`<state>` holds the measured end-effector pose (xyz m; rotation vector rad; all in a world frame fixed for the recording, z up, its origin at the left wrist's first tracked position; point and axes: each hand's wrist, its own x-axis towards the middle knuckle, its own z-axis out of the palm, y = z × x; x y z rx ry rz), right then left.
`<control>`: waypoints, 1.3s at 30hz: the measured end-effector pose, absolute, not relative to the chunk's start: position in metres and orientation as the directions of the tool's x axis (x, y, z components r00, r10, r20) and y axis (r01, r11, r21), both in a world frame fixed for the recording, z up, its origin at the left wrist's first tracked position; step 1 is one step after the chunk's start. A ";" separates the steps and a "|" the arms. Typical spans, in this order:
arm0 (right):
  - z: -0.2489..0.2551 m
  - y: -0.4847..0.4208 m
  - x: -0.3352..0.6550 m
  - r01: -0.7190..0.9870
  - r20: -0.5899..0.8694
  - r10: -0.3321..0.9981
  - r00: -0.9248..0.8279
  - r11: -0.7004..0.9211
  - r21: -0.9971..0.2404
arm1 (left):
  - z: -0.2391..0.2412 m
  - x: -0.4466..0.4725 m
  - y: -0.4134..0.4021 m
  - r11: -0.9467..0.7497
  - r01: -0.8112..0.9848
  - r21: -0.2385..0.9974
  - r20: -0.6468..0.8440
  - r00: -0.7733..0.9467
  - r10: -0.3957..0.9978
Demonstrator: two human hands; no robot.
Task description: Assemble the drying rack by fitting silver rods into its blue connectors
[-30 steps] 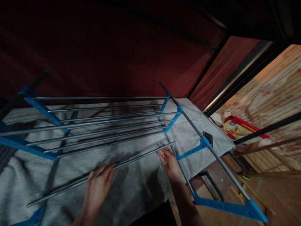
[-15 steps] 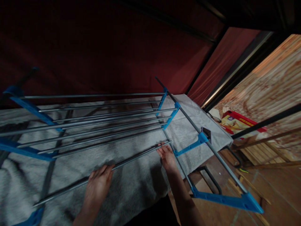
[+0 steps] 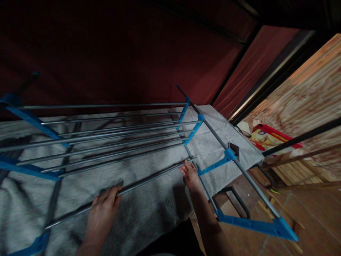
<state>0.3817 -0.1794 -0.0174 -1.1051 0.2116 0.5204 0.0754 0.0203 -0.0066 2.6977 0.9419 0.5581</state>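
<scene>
— Left hand?
— The left hand (image 3: 102,213) is curled shut over the metal rod (image 3: 145,179), near the rod's left end.
— Right hand?
— The right hand (image 3: 190,175) has its fingers pressed together at the rod's right end, beside a blue bracket (image 3: 213,166). Whether it grips cannot be told.
— Rod position?
— It slants along the near edge of the drying rack (image 3: 253,225), over the grey cloth (image 3: 149,209).

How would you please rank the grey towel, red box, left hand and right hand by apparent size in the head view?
1. grey towel, by far.
2. left hand, on the metal rod, nearest the camera.
3. red box and right hand: near alike; the box lies farther off, so unranked.
</scene>
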 end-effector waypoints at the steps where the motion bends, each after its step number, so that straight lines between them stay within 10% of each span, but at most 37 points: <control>1: -0.017 -0.179 0.382 -0.502 -0.416 0.294 0.860 0.345 -0.793 | -0.008 0.073 0.021 -0.761 0.558 0.329 0.272 0.716 0.643; 39: -0.030 -0.179 0.390 -0.432 -0.350 0.259 0.901 0.437 -0.789 | -0.014 0.061 0.021 -0.838 0.527 0.145 0.410 0.738 0.535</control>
